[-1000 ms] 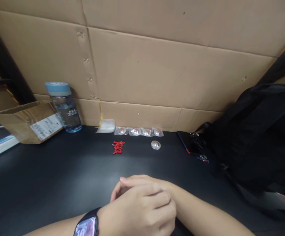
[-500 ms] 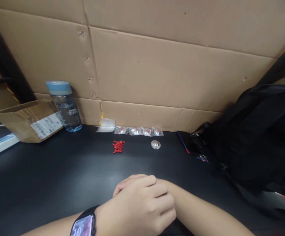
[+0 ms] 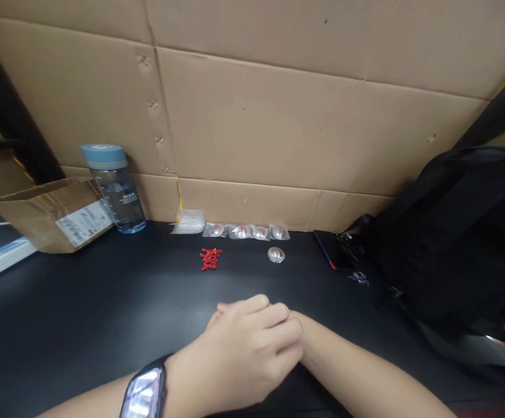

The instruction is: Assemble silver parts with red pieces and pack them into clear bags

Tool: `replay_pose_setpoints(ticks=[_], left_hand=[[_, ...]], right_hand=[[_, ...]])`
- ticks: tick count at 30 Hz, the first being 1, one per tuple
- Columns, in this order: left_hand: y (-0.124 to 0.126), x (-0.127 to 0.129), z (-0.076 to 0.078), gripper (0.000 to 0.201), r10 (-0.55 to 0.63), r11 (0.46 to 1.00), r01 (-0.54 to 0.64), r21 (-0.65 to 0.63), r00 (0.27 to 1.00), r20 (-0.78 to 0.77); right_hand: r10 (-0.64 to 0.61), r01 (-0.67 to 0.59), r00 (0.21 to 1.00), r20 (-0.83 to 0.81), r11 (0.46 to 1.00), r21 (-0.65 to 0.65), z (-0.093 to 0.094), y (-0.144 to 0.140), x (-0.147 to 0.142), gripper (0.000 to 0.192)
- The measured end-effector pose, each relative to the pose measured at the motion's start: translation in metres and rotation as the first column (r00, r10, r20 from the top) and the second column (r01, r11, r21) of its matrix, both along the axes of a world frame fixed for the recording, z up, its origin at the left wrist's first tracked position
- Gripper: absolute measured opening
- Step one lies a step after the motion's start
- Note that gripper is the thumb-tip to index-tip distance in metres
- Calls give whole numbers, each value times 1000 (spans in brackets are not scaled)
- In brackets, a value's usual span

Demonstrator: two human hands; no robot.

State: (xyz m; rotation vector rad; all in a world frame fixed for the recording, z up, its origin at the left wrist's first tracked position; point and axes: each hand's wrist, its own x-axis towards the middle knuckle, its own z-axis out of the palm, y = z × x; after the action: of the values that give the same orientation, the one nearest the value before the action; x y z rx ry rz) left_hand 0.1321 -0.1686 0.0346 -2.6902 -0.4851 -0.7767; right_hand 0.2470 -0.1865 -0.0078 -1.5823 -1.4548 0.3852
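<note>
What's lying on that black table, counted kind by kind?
Small clear packets with silver pieces, in a row: 4
Loose silver dome-shaped piece: 1
Bunch of red cords: 1
Clear blue-capped water bottle: 1
Brown cardboard box: 1
Black backpack: 1
Total: 9

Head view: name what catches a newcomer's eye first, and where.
The left hand, smartwatch on its wrist, lies over the right hand at the near middle of the black table. Beyond them a red bundle stands out; a blue-capped bottle stands far left.
</note>
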Motion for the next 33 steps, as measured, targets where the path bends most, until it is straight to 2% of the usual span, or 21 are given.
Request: replay_pose_setpoints(ticks=[1,3,7,10,12,13,14,17,20,26,33], left_hand=[[4,-2,6,11,-51,999,51,-17,998,-20],[16,-9,14,17,-77,996,76,-56,997,-22],[47,-27,11,17,-10,999,9,-44,1000,-7],[73,-45,3,28,147,984,-143,-107,989,31],[94,-60,-3,32,288,947,-272,-170,955,74],[104,-69,-7,32,339,926,-318,-201,937,81],[114,-78,-10,32,394,900,-365,-237,915,90],[137,-102,-17,25,482,832,-445,-332,876,32],[143,-113,-18,21,535,774,-510,-374,844,-43],[137,-104,-17,21,540,781,-554,-287,831,-134],[141,-102,-23,19,552,763,-569,-306,820,-147]], right_hand=[[72,-72,997,-4,997,-2,3,10,6,30],[176,-176,984,-11,984,7,8,34,13,28],[302,-303,953,28,953,4,16,82,33,27],[402,-401,910,106,916,-25,19,115,63,24],[452,-448,875,173,892,-65,19,133,83,23],[455,-450,863,222,890,-74,18,140,91,21],[388,-400,873,294,916,-20,16,146,98,21],[329,-338,836,439,939,-60,6,157,109,37],[371,-340,801,470,928,-153,-4,163,113,42],[462,-460,798,388,882,-104,-5,168,116,20],[475,-473,807,351,876,-97,-4,166,116,20]])
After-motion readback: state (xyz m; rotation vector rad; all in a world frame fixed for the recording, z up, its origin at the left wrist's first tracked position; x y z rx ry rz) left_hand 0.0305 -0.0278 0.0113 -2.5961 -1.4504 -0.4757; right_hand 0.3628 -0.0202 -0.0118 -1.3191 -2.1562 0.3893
